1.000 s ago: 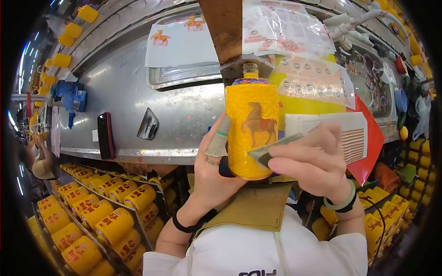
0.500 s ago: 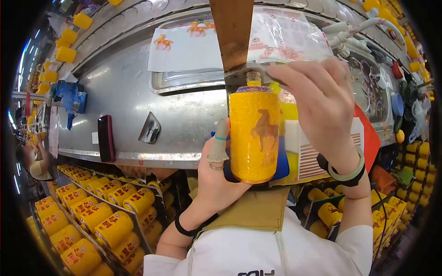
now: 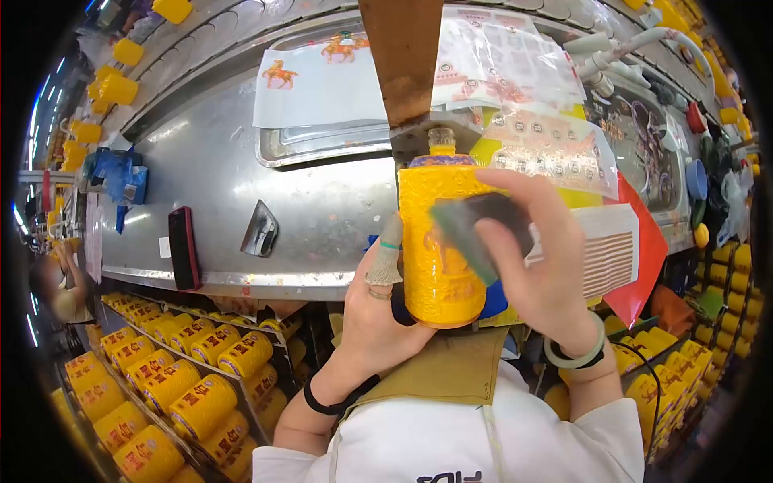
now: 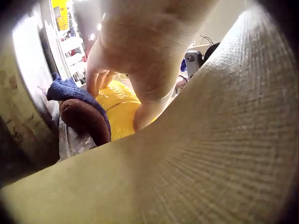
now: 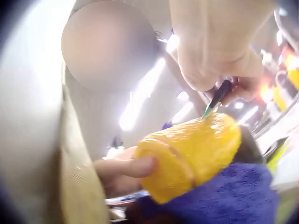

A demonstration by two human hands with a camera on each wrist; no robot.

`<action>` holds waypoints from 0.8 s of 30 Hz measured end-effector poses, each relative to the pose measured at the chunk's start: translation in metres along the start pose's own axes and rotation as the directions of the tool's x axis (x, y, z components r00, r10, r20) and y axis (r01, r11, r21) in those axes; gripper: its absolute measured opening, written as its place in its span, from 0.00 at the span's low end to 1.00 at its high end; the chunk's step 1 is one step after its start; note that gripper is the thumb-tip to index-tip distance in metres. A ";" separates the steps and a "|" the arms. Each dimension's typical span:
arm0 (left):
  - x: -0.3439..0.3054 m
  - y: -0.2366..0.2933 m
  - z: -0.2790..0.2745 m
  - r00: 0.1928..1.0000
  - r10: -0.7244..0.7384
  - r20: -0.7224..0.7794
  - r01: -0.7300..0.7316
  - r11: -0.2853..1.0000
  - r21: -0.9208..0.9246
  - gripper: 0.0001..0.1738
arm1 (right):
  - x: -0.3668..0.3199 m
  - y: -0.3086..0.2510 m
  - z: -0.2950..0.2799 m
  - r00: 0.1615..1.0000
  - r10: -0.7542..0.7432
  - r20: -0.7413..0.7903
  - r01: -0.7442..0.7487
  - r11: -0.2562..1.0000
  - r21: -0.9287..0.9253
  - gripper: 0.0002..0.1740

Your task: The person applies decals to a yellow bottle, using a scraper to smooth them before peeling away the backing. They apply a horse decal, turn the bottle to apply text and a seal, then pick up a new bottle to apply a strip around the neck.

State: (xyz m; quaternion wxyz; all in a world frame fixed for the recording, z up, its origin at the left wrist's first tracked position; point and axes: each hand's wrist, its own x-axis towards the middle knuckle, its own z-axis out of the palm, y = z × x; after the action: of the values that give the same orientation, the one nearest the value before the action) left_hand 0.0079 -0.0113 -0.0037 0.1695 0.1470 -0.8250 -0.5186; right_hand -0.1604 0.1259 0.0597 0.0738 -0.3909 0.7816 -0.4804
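My left hand (image 3: 378,314) grips the yellow embossed bottle (image 3: 441,302) near its base, a cloth finger cover with a green band on one finger. The bottle lies with its glass neck (image 3: 441,139) pointing away from me. On its upper side is a horse decal (image 3: 459,266), partly hidden. My right hand (image 3: 547,266) holds a dark flat scraper (image 3: 467,229), blurred, over the decal. In the right wrist view the green edge of the scraper (image 5: 219,95) meets the bottle's side. Under the bottle is a blue towel (image 5: 233,191).
A metal tray (image 3: 278,153) bears a white sheet (image 3: 306,101) with horse decals. To the left lie a phone (image 3: 184,249) and a small dark piece (image 3: 260,229). A brown post (image 3: 400,64) rises beyond the bottle. Racks of yellow bottles (image 3: 197,394) stand below the table.
My right hand lifted off the bottle toward its neck and right, then came back down over the horse decal with the scraper. My left hand keeps its grip, the bottle shifting slightly.
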 end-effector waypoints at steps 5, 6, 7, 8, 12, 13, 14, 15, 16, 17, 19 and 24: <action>0.001 0.000 -0.004 0.998 -0.028 0.058 0.028 1.000 -0.002 0.60 | -0.014 0.025 0.000 0.906 0.362 -0.220 -0.274 0.897 0.346 0.15; 0.005 0.000 -0.006 0.997 0.039 0.071 -0.042 0.998 0.051 0.58 | -0.015 0.022 0.004 0.903 0.366 -0.225 -0.277 0.896 0.348 0.15; 0.007 0.002 -0.007 0.990 0.107 0.087 -0.116 0.988 0.102 0.56 | -0.015 0.016 0.011 0.914 0.352 -0.204 -0.230 0.861 0.455 0.17; 0.009 0.003 -0.009 0.990 0.111 0.093 -0.120 0.988 0.101 0.56 | -0.017 0.011 0.015 0.924 0.333 -0.186 -0.181 0.812 0.554 0.18; 0.009 0.001 -0.009 0.985 0.120 0.121 -0.134 0.985 0.113 0.55 | -0.024 0.021 0.027 0.937 0.313 -0.158 -0.208 0.859 0.468 0.17; 0.008 0.000 -0.009 0.988 0.114 0.105 -0.123 0.988 0.089 0.57 | -0.027 0.026 0.025 0.923 0.337 -0.185 -0.231 0.871 0.433 0.17; 0.007 -0.001 -0.009 0.988 0.113 0.106 -0.123 0.988 0.089 0.57 | -0.030 0.031 0.022 0.909 0.359 -0.211 -0.256 0.881 0.399 0.16; 0.007 -0.002 -0.009 0.987 0.118 0.111 -0.128 0.988 0.089 0.55 | -0.033 0.039 0.019 0.909 0.359 -0.212 -0.254 0.881 0.400 0.16; 0.008 -0.003 -0.009 0.985 0.125 0.117 -0.136 0.987 0.088 0.54 | -0.037 0.049 0.014 0.908 0.370 -0.198 -0.293 0.896 0.333 0.16; 0.010 0.001 -0.011 0.984 0.130 0.121 -0.142 0.986 0.089 0.54 | -0.038 0.053 0.012 0.904 0.384 -0.187 -0.330 0.907 0.263 0.16; 0.013 0.015 -0.013 0.979 0.186 0.085 -0.204 0.917 0.343 0.55 | -0.041 0.050 0.013 0.879 0.434 -0.199 -0.346 0.866 0.361 0.15; 0.012 0.028 -0.012 0.979 0.151 0.139 -0.194 0.902 0.385 0.55 | -0.040 0.046 0.011 0.872 0.436 -0.222 -0.290 0.826 0.483 0.15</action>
State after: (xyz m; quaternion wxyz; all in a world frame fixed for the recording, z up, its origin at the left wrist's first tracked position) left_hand 0.0003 -0.0140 0.0284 0.1375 0.0770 -0.9305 -0.3306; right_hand -0.1524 0.1560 0.0068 0.1217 -0.1222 0.7160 -0.6764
